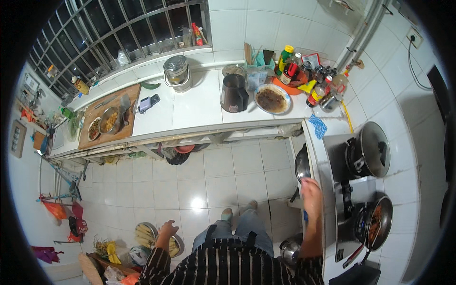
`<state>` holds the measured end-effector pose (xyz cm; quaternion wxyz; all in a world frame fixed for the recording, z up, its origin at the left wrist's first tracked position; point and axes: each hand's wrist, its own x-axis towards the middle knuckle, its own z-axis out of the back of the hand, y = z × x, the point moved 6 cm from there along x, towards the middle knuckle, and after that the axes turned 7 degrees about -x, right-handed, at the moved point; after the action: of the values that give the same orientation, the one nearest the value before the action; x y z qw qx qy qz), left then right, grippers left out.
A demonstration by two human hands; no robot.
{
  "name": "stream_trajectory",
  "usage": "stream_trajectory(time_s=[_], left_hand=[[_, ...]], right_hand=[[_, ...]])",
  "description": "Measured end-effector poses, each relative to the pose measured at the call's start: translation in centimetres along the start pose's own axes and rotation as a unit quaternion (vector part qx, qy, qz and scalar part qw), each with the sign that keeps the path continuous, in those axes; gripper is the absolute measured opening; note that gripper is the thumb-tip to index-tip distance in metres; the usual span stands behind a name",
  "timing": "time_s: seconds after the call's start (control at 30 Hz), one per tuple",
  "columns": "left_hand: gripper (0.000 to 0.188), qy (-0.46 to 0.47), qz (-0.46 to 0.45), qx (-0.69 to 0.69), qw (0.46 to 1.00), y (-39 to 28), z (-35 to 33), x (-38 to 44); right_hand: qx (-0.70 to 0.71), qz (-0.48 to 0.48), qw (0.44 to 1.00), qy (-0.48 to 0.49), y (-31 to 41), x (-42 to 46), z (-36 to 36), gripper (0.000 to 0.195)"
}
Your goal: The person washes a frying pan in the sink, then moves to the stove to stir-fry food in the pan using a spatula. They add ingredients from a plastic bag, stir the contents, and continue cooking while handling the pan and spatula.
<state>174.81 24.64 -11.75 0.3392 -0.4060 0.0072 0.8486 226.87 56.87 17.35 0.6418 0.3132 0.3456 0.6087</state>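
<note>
My left hand [168, 228] hangs low at my side with its fingers apart and nothing in it. In the view it overlaps metal bowls of long pale yellow food [144, 234] near the floor. My right hand [311, 196] is raised beside the stove counter's edge, its fingers curled; whether anything is between them is hidden. Beyond the fingertips, a dark round pan [302, 164] sits below the counter. On the gas stove [359, 188], a frying pan [386, 228] holds reddish-brown food and a utensil. A blue flame shows beside it. A lidded pot [374, 149] occupies the other burner.
Along the tiled counter [199, 107] are a cutting board [133, 103] with a cleaver [124, 105] and metal bowl [110, 120], a dark jug [234, 93], a plate of sauced food [272, 99] and several bottles [317, 92]. A metal pot [290, 249] stands low at my right.
</note>
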Motion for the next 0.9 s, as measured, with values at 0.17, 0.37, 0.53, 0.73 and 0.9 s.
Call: stream_trajectory(time_s=[0.17,0.37,0.53,0.73,0.9], left_hand=[[0.052,-0.018,0.014,-0.235,0.972,-2.1,0.9,0.5],[0.039,0.067,0.06,-0.364,0.927,-4.8,-1.2,0.3],[0.028,-0.023,0.144,-0.518,0.843,3.2,-5.3,-5.8],[0.039,0.045,0.133,-0.425,0.894,1.6,-2.8,-5.2],[0.044,0.033,0.091,-0.31,0.946,3.4,2.4,1.3]], right_hand=[[-0.013,0.195,0.978,0.067,5.9,16.0,-12.7,0.048],[-0.109,0.232,0.957,-0.137,3.7,35.4,-20.6,0.06],[0.115,-0.029,0.986,0.118,4.9,37.2,-30.5,0.047],[0.247,-0.025,0.967,0.066,5.4,34.9,-29.8,0.038],[0.208,0.099,0.973,0.028,4.9,26.8,-22.8,0.039]])
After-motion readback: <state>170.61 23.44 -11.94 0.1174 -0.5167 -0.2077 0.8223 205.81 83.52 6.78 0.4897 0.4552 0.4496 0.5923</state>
